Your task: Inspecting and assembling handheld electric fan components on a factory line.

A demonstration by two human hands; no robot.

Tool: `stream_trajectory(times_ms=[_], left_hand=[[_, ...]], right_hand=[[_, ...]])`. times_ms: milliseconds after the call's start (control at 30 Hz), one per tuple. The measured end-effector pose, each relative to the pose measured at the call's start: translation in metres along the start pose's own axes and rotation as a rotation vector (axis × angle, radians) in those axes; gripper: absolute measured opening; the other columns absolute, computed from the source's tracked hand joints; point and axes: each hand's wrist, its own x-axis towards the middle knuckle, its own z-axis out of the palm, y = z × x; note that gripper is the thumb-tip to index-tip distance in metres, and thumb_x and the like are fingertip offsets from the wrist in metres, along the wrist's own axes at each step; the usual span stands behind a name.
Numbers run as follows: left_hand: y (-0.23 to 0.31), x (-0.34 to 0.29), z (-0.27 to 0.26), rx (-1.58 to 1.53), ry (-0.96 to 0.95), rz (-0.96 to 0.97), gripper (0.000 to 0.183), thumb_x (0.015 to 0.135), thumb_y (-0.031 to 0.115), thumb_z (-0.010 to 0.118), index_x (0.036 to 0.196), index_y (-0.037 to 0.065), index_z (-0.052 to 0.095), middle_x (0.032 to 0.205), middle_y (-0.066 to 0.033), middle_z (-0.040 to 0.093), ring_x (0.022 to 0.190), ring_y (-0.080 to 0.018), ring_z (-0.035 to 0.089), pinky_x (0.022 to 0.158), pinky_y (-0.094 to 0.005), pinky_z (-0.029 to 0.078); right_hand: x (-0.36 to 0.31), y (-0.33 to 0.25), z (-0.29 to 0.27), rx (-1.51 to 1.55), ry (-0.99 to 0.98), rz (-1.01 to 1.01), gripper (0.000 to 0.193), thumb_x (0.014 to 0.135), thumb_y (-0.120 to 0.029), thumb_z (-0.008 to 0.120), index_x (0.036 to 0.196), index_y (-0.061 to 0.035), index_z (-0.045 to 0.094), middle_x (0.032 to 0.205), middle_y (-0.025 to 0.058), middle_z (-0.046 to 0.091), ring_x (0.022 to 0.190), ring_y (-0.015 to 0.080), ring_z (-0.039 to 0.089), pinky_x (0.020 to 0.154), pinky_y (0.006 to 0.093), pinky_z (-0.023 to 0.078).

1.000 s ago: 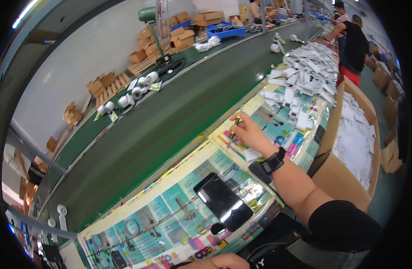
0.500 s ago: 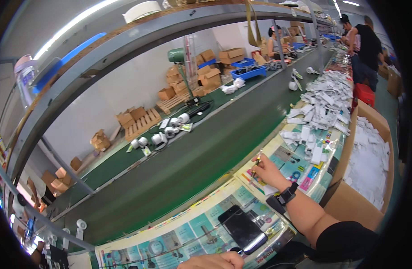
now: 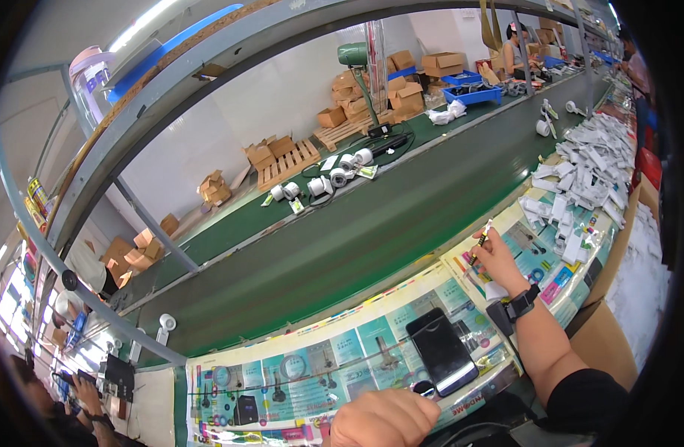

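Right hand: on my feed the right hand [image 3: 498, 259] is nearly closed, thumb and fingers pinching a slim black-and-yellow pen-like tool [image 3: 477, 247]
Tool: tilted, pale end uppermost, above the glossy teal-and-cream printed sheets [image 3: 312, 372] near the belt edge
Left hand: left hand [image 3: 386, 419] loosely curled, low in view, knuckles up; palm hidden, so I can't tell if it has hold of anything
Wrist: black blocky strapped device [image 3: 522, 301] on the right one
Under right hand: small white piece [image 3: 495, 291], partly covered, shape unclear to me
Phone: black rectangular glass-faced phone [image 3: 440, 350] flat on the sheets, between the two hands, nearer the left
Pile: heap of flat white plastic-looking pieces [image 3: 584, 167] beyond the right hand, well apart from it
Box: open brown cardboard box [image 3: 606, 331] right of the sheets, white pieces inside
Belt: long dark-green conveyor belt [image 3: 319, 279] just past the sheets
Far side: I get white round-headed devices [image 3: 338, 179] in a cluster, green fan [image 3: 352, 54] on a stand, blue plastic trays [image 3: 472, 95]
People: seated person [image 3: 514, 56] far back; another person's hand [image 3: 86, 395] lower left
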Motion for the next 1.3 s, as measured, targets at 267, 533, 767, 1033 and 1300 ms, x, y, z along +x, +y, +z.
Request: stream_trajectory(times_ms=[267, 533, 767, 1033, 1300], left_hand=[[0.004, -0.010, 0.009, -0.097, -0.438, 0.039, 0.032, 0.085, 0.021, 0.051, 0.055, 0.013, 0.044, 0.056, -0.0022, 0.041, 0.043, -0.0195, 0.037, 0.039, -0.0329, 0.024], [0.010, -0.013, 0.002, 0.082, -0.404, 0.063, 0.034, 0.087, 0.008, 0.043, 0.053, 0.012, 0.041, 0.055, -0.0052, 0.037, 0.043, -0.0198, 0.033, 0.039, -0.0324, 0.022], [0.009, -0.011, -0.001, -0.069, -0.356, 0.070, 0.036, 0.087, 0.010, 0.045, 0.052, 0.011, 0.040, 0.054, -0.0048, 0.037, 0.043, -0.0193, 0.033, 0.039, -0.0322, 0.022], [0.015, -0.024, -0.003, -0.035, -0.240, 0.070, 0.037, 0.087, 0.012, 0.045, 0.051, 0.009, 0.039, 0.053, -0.0052, 0.037, 0.042, -0.0194, 0.033, 0.039, -0.0321, 0.022], [0.019, -0.023, -0.004, -0.027, -0.286, 0.041, 0.036, 0.086, 0.012, 0.046, 0.051, 0.008, 0.040, 0.053, -0.0062, 0.038, 0.042, -0.0200, 0.034, 0.039, -0.0325, 0.022]], right_hand=[[-0.003, 0.001, -0.004, 0.015, 0.011, 0.032, 0.026, 0.083, -0.006, 0.053, 0.108, -0.0059, 0.044, 0.073, 0.0058, 0.056, 0.062, 0.0108, 0.055, 0.049, 0.0231, 0.044], [-0.002, 0.001, -0.002, -0.013, -0.001, 0.027, 0.025, 0.085, -0.007, 0.052, 0.109, -0.0070, 0.044, 0.074, 0.0057, 0.058, 0.065, 0.0107, 0.055, 0.051, 0.0230, 0.044], [-0.002, -0.004, 0.001, -0.032, 0.004, 0.028, 0.024, 0.085, -0.007, 0.051, 0.109, -0.0068, 0.044, 0.073, 0.0046, 0.056, 0.064, 0.0098, 0.054, 0.051, 0.0228, 0.044], [-0.003, -0.002, 0.004, -0.087, 0.006, -0.003, 0.024, 0.085, -0.007, 0.053, 0.107, -0.0060, 0.045, 0.074, 0.0045, 0.056, 0.067, 0.0101, 0.056, 0.052, 0.0234, 0.044], [-0.018, -0.023, 0.015, -0.307, -0.037, -0.195, 0.015, 0.087, -0.006, 0.052, 0.102, -0.0029, 0.049, 0.080, 0.0065, 0.060, 0.074, 0.0119, 0.061, 0.065, 0.0245, 0.047]])
